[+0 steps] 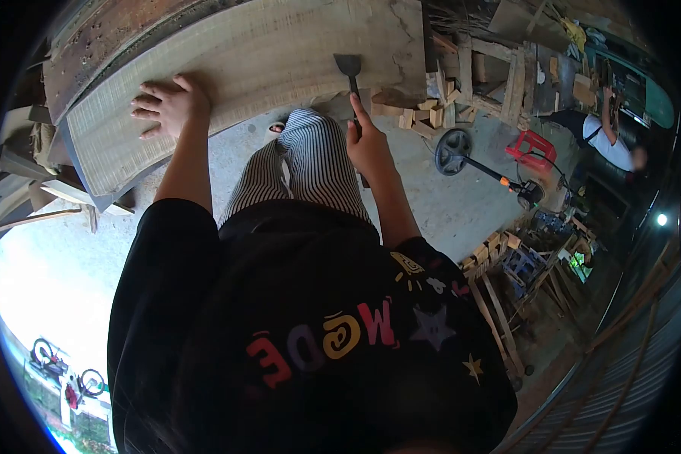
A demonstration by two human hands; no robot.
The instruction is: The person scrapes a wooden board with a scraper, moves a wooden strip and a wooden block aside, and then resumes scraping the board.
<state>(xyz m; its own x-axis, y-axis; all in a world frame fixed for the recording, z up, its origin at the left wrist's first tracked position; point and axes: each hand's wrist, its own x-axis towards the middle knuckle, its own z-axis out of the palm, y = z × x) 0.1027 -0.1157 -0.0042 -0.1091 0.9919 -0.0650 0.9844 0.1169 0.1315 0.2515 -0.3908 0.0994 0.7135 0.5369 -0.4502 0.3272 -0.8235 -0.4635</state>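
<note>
A long, wide wooden plank [272,57] stretches across the top of the head view, its grain running lengthwise and a crack near its right end. My left hand [172,107] lies flat on the plank's left part, fingers spread. In my right hand [368,146] is a scraper [349,68] with a dark, flat blade, its handle wrapped by my fingers and the index finger stretched along it. The blade overlaps the plank near its front edge, right of the middle.
Wood offcuts [435,113] are piled right of the plank. A wheeled tool with a black wheel [454,151] and a red plastic stool [532,150] stand on the concrete floor [424,197]. Another person [609,144] works at the far right. Scrap boards [23,163] lean at the left.
</note>
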